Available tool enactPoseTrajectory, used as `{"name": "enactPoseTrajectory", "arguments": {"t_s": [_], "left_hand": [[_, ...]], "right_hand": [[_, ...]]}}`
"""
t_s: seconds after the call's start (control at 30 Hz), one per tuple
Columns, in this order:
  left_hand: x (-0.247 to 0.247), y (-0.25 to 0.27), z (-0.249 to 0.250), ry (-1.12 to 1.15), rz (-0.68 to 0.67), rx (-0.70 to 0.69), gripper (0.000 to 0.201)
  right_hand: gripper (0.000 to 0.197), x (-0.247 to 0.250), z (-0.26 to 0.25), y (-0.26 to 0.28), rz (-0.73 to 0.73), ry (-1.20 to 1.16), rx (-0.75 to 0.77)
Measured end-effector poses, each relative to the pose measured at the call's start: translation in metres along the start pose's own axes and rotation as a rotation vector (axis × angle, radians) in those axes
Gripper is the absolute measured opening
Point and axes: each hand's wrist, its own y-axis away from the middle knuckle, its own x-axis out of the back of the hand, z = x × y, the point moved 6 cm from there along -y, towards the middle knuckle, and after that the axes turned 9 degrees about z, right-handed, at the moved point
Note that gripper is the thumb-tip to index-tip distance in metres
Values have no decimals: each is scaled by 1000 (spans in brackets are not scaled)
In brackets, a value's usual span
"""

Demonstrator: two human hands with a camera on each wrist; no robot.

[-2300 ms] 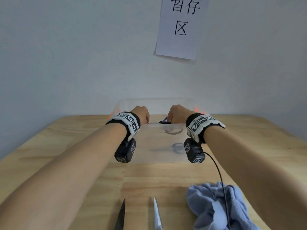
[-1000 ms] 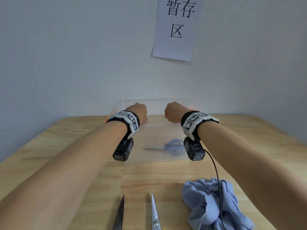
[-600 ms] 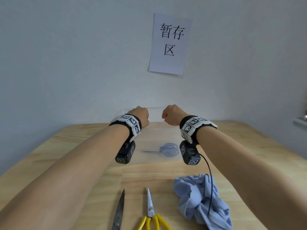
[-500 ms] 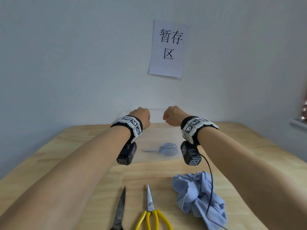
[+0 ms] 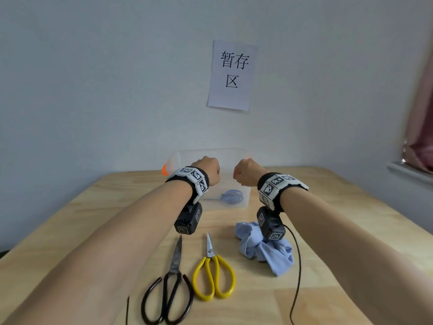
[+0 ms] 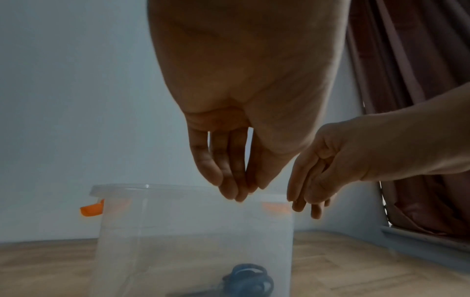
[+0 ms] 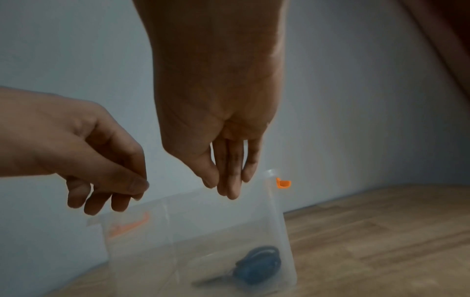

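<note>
The clear box stands at the tabletop's twelve o'clock edge, with blue scissors lying on its floor. The left hand and right hand hover above its near rim, their fingers hanging released and holding nothing. Toward six o'clock lie black scissors and yellow scissors. A blue cloth lies at four o'clock.

A white paper sheet hung on the wall. It read "暂存区" in black. The wristbands bore only coded squares.
</note>
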Motion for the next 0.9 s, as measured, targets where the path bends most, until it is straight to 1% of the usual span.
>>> {"name": "enactPoseTrajectory", "arguments": {"t_s": [0.17,0.27,0.4,0.53,0.6,0.67,0.73,0.8,0.9], "left_hand": [[-3,30,3,10,-25,3,21],[-7,47,4,23,-36,8,19],[-22,68,1,67,-78,33,16],[-42,88,-3,79,-111,49,16],[-53,97,-6,75,-129,58,16],[-64,106,-10,64,-152,65,16],[-74,113,-14,63,-167,80,14],[-82,119,-19,74,-181,101,14],[-91,127,-25,92,-190,129,19]], "right_hand": [[32,-4,-5,42,-40,-81,-9],[28,-11,-6,63,-73,-128,-26],[25,-31,-8,90,-160,-169,-66],[24,-51,-10,107,-172,-195,-66],[29,-64,-12,115,-193,-184,-60],[29,-75,-16,123,-209,-134,-48],[25,-86,-19,127,-246,-22,-19],[16,-97,-20,132,-302,90,-8],[41,-116,-19,134,-352,133,-18]]}}
